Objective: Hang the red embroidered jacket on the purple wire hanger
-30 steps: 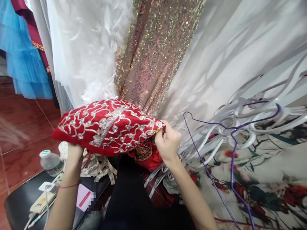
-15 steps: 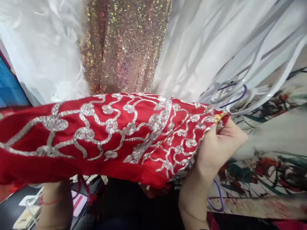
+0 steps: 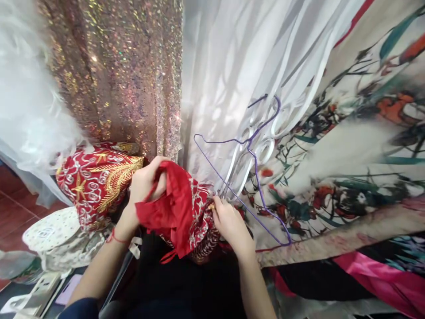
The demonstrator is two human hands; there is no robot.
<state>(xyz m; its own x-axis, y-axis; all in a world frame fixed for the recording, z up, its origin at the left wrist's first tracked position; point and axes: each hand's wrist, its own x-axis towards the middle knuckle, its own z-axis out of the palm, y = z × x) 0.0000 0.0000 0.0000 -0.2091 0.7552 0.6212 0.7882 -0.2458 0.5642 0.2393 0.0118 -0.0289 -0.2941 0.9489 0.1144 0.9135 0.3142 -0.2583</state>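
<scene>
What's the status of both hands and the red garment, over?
Left hand gripping red garment, plain red side showing. Right hand pinching its patterned edge. Purple hanger just beyond right hand, holding no garment.

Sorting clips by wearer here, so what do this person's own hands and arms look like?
The left hand and right hand wear no gloves. A thin red cord circles the left wrist; a dark blue sleeve shows near that elbow. The right forearm is bare.

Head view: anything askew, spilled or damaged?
Purple hanger, by the white scrollwork, hangs bare and askew, one corner much lower. No spill or damage shows; the bunched red garment could hide some.
</scene>
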